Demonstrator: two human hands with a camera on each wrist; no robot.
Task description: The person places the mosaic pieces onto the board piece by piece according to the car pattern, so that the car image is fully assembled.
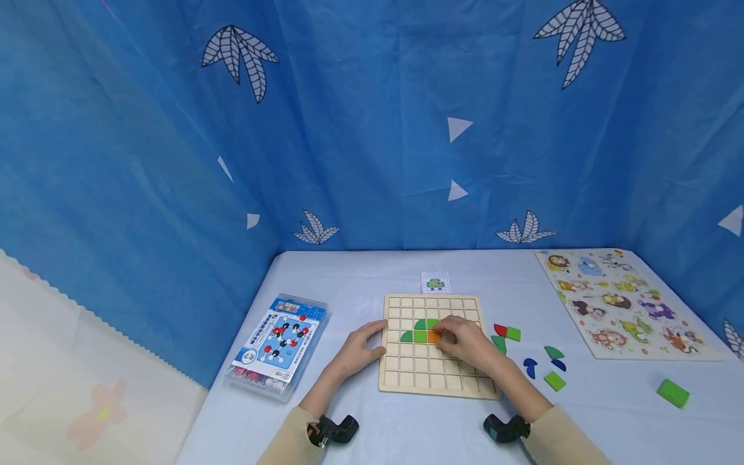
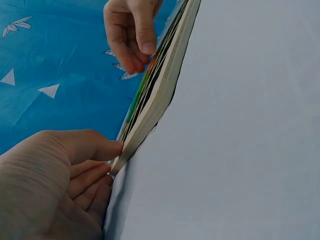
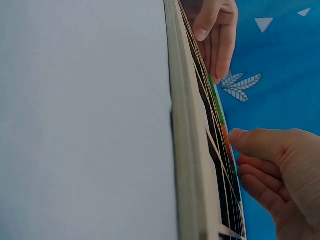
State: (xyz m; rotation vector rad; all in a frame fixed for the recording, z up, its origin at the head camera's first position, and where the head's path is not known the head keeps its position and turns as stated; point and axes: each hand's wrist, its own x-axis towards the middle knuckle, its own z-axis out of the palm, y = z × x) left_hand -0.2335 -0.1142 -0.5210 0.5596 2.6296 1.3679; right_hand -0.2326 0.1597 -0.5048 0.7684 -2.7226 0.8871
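A square wooden grid board lies in front of me. In its cells are a green square, green quarter-round pieces and an orange piece. My right hand bends over the board, its thumb and fingers pinching at the orange piece and partly covering it. Against the board's left edge rests my left hand, its thumb and fingertips touching the rim with the fingers extended. The left wrist view shows its thumb at the board's side.
Behind the board lies a small pattern card. Loose pieces sit on the right, including a red quarter-round, a green square and a green block. A boxed kit lies left; an animal puzzle lies far right.
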